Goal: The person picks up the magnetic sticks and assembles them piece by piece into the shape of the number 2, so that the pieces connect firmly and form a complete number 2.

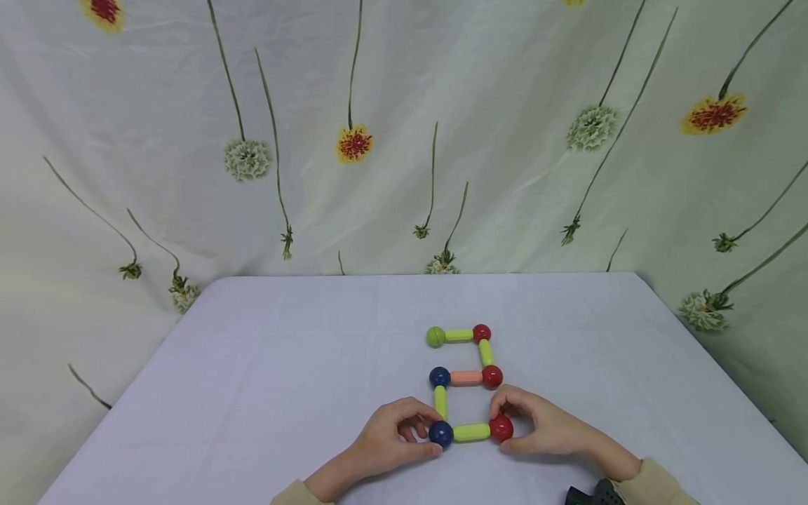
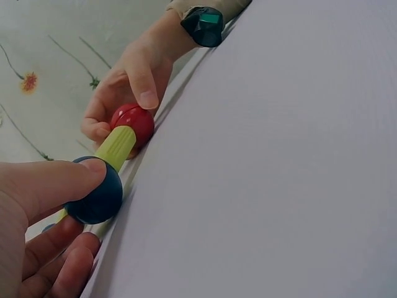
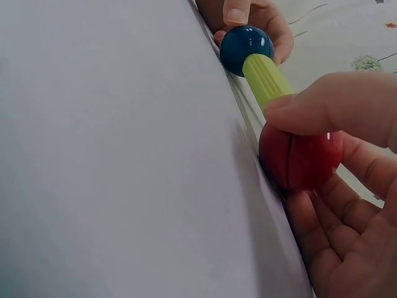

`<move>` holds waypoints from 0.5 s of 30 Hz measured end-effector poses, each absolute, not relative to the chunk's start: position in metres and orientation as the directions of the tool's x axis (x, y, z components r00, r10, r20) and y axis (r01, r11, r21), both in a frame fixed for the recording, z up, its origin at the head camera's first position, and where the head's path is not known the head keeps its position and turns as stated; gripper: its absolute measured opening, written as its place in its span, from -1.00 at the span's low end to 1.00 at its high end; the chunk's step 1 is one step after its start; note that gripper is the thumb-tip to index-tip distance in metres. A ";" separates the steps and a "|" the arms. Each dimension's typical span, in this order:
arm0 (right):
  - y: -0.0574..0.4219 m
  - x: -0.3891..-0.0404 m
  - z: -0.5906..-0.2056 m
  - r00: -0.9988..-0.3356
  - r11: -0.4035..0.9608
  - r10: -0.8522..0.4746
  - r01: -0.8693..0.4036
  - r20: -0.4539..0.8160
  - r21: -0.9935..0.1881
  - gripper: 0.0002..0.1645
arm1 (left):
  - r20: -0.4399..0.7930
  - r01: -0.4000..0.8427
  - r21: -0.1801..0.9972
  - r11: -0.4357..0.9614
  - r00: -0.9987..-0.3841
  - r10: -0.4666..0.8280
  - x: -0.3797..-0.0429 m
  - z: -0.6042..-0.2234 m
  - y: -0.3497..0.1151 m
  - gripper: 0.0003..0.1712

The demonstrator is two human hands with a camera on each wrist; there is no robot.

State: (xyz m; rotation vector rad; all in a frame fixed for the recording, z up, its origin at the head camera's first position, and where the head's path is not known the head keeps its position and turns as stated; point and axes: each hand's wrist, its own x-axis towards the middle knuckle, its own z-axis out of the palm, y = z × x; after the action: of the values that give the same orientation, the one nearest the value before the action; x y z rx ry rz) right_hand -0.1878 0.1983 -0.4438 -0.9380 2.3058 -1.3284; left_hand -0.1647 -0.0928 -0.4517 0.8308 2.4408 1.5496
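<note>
On the table lies a figure of balls and rods. At its near left corner my left hand (image 1: 394, 435) pinches a blue ball (image 1: 440, 434) between thumb and fingers. My right hand (image 1: 546, 424) grips a red ball (image 1: 501, 428) at the near right corner. A yellow-green rod (image 1: 471, 432) joins these two balls. Another yellow-green rod (image 1: 440, 402) runs from the held blue ball to a second blue ball (image 1: 440, 376). From there a salmon rod (image 1: 466, 378) reaches a red ball (image 1: 492, 376). The right wrist view shows my thumb on the red ball (image 3: 301, 155).
Farther back, a yellow-green rod (image 1: 486, 352) leads to a red ball (image 1: 482, 333), and another rod (image 1: 459, 335) ends at a green ball (image 1: 435, 337). A white cloth covers the table (image 1: 284, 351). Behind hangs a flowered curtain (image 1: 505, 175). A black device (image 1: 596, 493) sits by my right wrist.
</note>
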 end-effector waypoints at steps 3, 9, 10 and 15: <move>0.199 -0.188 -0.443 -0.736 0.365 -0.676 -0.382 0.041 -0.849 -0.62 | 0.172 0.375 0.869 0.322 -0.840 0.515 -0.165 -0.451 -0.092 -0.63; 0.197 -0.187 -0.441 -0.754 0.392 -0.655 -0.389 0.043 -0.833 -0.64 | 0.149 0.363 0.869 0.336 -0.840 0.521 -0.166 -0.449 -0.092 -0.63; 0.196 -0.187 -0.441 -0.759 0.401 -0.650 -0.395 0.047 -0.826 -0.64 | 0.143 0.361 0.869 0.338 -0.838 0.526 -0.167 -0.449 -0.093 -0.62; 0.194 -0.185 -0.437 -0.774 0.453 -0.630 -0.429 0.060 -0.781 -0.66 | 0.124 0.371 0.862 0.344 -0.814 0.567 -0.168 -0.444 -0.095 -0.61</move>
State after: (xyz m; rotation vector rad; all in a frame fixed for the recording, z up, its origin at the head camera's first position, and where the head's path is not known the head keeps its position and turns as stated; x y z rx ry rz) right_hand -0.1851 0.1939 -0.4372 -0.9168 2.4660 -1.2229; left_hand -0.1678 -0.0953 -0.4443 0.8523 2.4072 1.4634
